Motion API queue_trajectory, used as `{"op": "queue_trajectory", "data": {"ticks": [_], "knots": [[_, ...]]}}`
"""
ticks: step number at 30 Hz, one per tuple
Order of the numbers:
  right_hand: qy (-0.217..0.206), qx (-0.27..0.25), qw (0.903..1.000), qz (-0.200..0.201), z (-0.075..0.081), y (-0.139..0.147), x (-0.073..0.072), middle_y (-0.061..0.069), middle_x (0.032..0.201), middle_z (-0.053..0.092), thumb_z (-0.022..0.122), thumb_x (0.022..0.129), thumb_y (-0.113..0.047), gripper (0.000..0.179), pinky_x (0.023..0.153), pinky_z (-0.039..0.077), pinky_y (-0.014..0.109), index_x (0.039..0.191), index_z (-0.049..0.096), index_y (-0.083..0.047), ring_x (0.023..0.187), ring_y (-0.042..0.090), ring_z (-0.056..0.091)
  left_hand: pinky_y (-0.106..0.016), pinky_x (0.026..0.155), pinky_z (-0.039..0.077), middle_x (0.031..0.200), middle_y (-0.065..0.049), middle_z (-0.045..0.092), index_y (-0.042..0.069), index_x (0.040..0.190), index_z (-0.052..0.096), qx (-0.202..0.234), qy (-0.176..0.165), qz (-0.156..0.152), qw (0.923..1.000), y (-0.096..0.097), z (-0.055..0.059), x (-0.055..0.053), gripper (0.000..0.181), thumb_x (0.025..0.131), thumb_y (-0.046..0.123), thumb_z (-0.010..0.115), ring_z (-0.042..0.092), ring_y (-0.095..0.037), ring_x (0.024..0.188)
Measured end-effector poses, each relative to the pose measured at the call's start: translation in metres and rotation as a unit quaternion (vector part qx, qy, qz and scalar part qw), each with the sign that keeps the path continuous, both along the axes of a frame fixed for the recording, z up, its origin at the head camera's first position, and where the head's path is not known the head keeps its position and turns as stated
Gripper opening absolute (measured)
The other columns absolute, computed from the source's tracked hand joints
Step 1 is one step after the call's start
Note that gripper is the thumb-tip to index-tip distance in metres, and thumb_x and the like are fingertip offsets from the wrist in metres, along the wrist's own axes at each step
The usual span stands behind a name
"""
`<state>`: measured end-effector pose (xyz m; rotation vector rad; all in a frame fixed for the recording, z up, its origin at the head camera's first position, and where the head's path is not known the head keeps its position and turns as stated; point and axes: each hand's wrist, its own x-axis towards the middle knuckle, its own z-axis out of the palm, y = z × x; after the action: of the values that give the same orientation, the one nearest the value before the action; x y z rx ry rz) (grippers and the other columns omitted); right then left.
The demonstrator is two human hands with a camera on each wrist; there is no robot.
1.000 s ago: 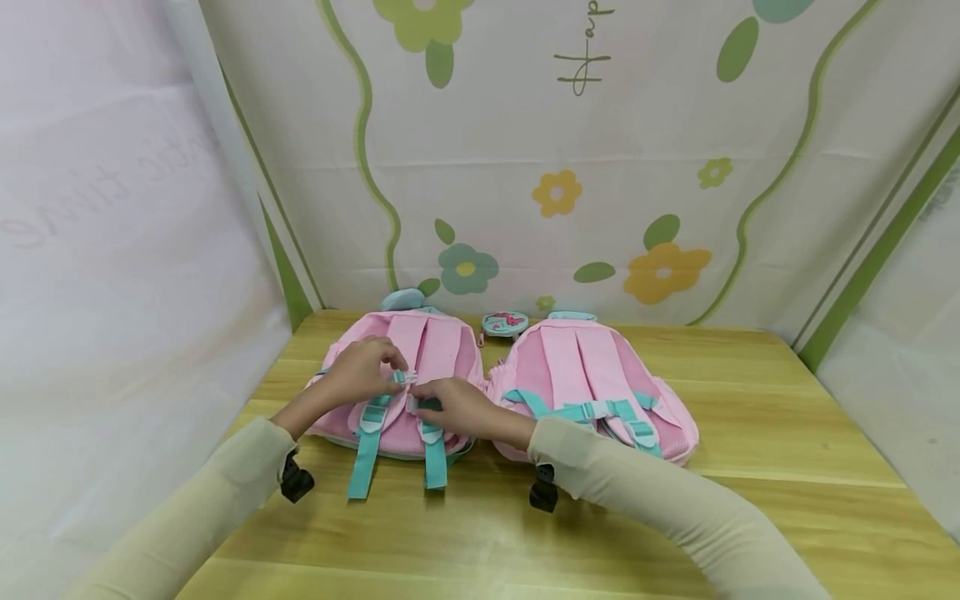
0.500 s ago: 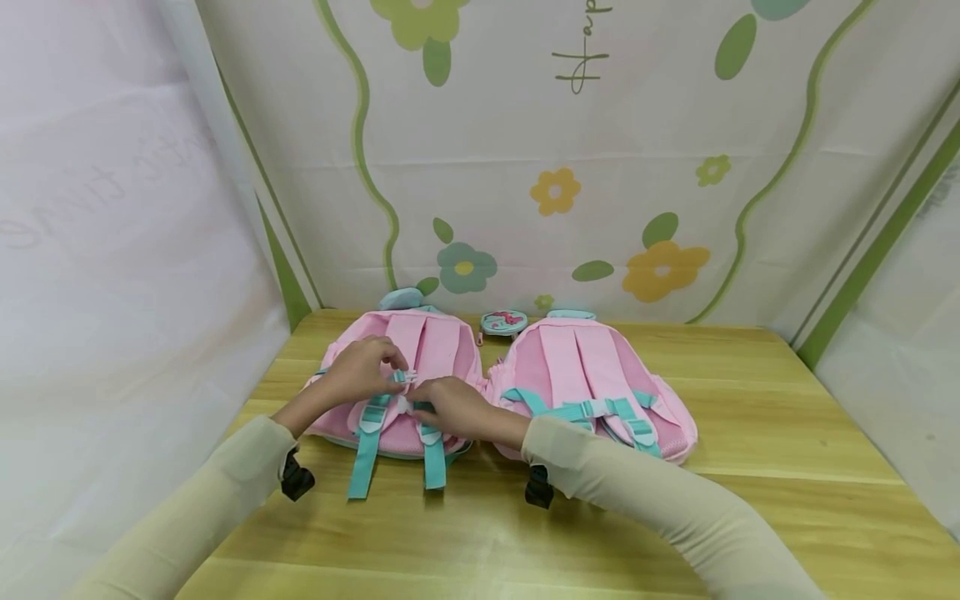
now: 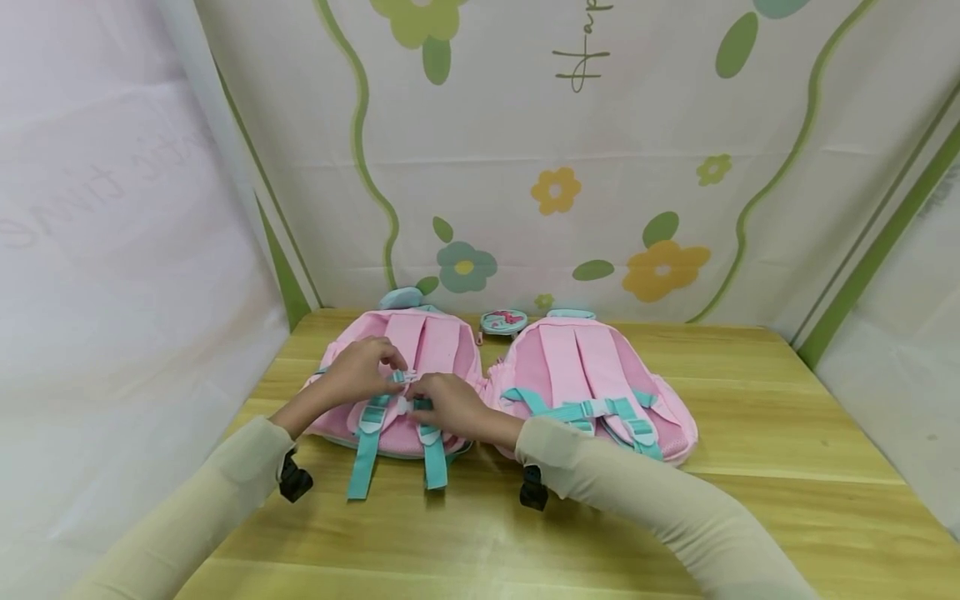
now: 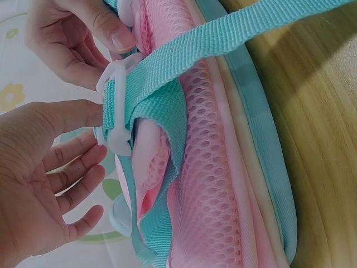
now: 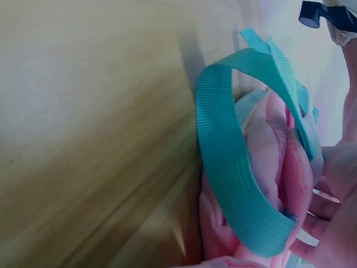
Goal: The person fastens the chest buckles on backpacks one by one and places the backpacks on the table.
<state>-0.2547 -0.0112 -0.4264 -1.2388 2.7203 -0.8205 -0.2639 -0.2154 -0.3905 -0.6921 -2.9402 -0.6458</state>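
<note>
A pink backpack (image 3: 438, 342) with turquoise webbing lies straps-up at the left of the table. My left hand (image 3: 363, 369) pinches the white pronged half of a chest-strap buckle (image 3: 409, 377) over it. Just below and to the right, my right hand (image 3: 453, 407) pinches the rounded white buckle half (image 3: 404, 406); the two halves are apart. In the left wrist view, a white strap adjuster (image 4: 119, 109) with turquoise webbing (image 4: 206, 44) stands in front of both hands' fingertips. The right wrist view has a turquoise strap loop (image 5: 220, 139) beside my right hand, its fingertips hidden.
A second pink backpack (image 3: 570, 358), its chest-strap buckle (image 3: 597, 408) joined, touches the first on the right. A small turquoise pouch with a pink picture (image 3: 504, 322) lies behind, between them. Both stand on a wooden table (image 3: 765, 400) before a floral cloth backdrop (image 3: 480, 117).
My right hand has shifted slightly left and up, and the rounded buckle half has turned and come nearer the pronged half. My left hand has stayed in place.
</note>
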Motion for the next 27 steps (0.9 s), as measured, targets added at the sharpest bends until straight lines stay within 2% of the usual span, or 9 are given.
{"op": "queue_trajectory", "data": {"ticks": [7, 12, 20, 27], "knots": [[0.027, -0.007, 0.9994, -0.021, -0.005, -0.004, 0.002, -0.001, 0.105, 0.076, 0.077, 0.093, -0.022, 0.022, 0.089, 0.055, 0.024, 0.111, 0.076, -0.011, 0.099, 0.01, 0.069, -0.044, 0.084, 0.056, 0.096, -0.005, 0.071, 0.007, 0.098, 0.076, 0.008, -0.002, -0.009, 0.9999, 0.0, -0.001, 0.001, 0.021, 0.08, 0.015, 0.085, 0.066, -0.027, 0.094], [0.038, -0.013, 0.9991, -0.018, -0.004, -0.002, 0.004, 0.001, 0.103, 0.076, 0.075, 0.094, -0.02, 0.018, 0.089, 0.055, 0.027, 0.109, 0.075, -0.01, 0.098, 0.013, 0.069, -0.044, 0.083, 0.056, 0.096, -0.006, 0.071, 0.006, 0.098, 0.076, 0.012, -0.001, -0.014, 0.9998, -0.001, -0.001, 0.002, 0.02, 0.081, 0.014, 0.084, 0.065, -0.025, 0.091], [0.031, -0.043, 0.9986, -0.001, -0.003, 0.003, 0.005, 0.006, 0.11, 0.075, 0.071, 0.096, -0.015, 0.02, 0.093, 0.056, 0.031, 0.113, 0.073, -0.006, 0.104, 0.017, 0.07, -0.045, 0.084, 0.056, 0.095, -0.005, 0.072, 0.007, 0.097, 0.076, 0.01, 0.001, -0.015, 0.9998, -0.002, -0.003, 0.001, 0.02, 0.081, 0.015, 0.084, 0.065, -0.024, 0.092], [0.009, -0.078, 0.9968, -0.014, 0.004, 0.01, 0.009, 0.007, 0.118, 0.074, 0.069, 0.098, -0.014, 0.025, 0.096, 0.055, 0.032, 0.12, 0.072, -0.005, 0.11, 0.019, 0.068, -0.044, 0.084, 0.057, 0.095, -0.005, 0.072, 0.007, 0.097, 0.076, 0.018, 0.003, -0.02, 0.9996, -0.002, -0.003, 0.002, 0.019, 0.081, 0.014, 0.084, 0.065, -0.024, 0.092]]}}
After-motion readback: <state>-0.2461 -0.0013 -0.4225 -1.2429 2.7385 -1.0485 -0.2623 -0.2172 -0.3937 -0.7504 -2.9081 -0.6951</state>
